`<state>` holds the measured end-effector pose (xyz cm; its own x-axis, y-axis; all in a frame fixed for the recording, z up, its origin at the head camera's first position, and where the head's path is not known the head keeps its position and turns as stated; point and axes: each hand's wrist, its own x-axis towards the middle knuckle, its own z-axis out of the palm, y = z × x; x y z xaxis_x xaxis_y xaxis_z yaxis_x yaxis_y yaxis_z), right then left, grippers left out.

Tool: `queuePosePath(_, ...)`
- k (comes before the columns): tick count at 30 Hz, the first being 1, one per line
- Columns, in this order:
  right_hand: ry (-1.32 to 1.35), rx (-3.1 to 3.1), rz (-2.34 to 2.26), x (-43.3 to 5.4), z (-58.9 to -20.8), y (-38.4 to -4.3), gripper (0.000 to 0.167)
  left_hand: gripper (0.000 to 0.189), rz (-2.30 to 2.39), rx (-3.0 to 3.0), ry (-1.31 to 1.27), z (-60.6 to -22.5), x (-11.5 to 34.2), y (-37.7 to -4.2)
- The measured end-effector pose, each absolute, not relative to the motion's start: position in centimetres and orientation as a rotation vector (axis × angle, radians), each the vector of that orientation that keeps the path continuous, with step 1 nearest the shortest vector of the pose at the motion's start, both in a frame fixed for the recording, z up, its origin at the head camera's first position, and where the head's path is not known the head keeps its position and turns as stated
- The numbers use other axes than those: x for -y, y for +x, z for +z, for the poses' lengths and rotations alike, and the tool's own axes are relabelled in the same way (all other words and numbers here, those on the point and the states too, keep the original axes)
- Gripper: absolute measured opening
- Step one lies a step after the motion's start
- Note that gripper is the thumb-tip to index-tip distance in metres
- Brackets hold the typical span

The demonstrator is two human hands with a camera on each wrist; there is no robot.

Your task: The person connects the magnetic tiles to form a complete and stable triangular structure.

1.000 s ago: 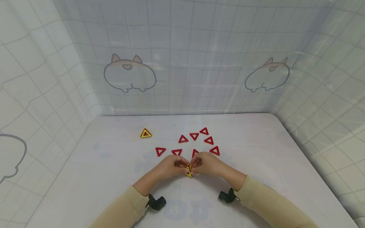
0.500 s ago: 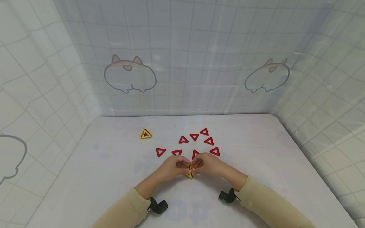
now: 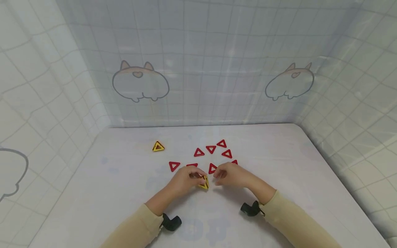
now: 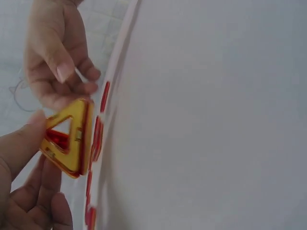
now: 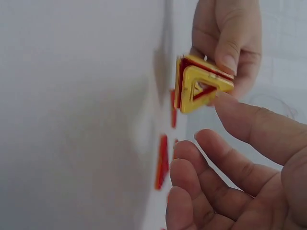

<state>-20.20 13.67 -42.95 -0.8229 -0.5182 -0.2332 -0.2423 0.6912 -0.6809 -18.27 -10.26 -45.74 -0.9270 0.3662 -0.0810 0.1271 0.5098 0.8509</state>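
Sleeves [image 3: 133, 229] enter from the lower corners of the head frame. Just below centre, the left hand [image 3: 183, 181] pinches the yellow-and-red triangle stack [image 4: 76, 148] at one corner between thumb and fingers, a small closed grip. The right hand [image 3: 231, 175], a little to frame right, has a loose grip, thumb and half-bent fingers parted around nothing. From that grip the stack lies close to frame left and slightly lower, a gap between them; the left hand is the nearer. Its sides look about even, so no long axis stands out; its face stands up from the table [image 3: 118, 186]. Beyond, red triangles [image 3: 211, 146] lie flat around mid-frame; farther, left of centre, sits a yellow triangle [image 3: 158, 148].
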Motion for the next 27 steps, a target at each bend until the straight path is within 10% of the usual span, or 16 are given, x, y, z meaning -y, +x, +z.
queuePosePath(27, -0.205, -2.635, -1.194, -18.4, -43.3, -26.3, 0.026, 0.033, 1.508, -2.899, 0.033, -44.3, 12.6, -27.5)
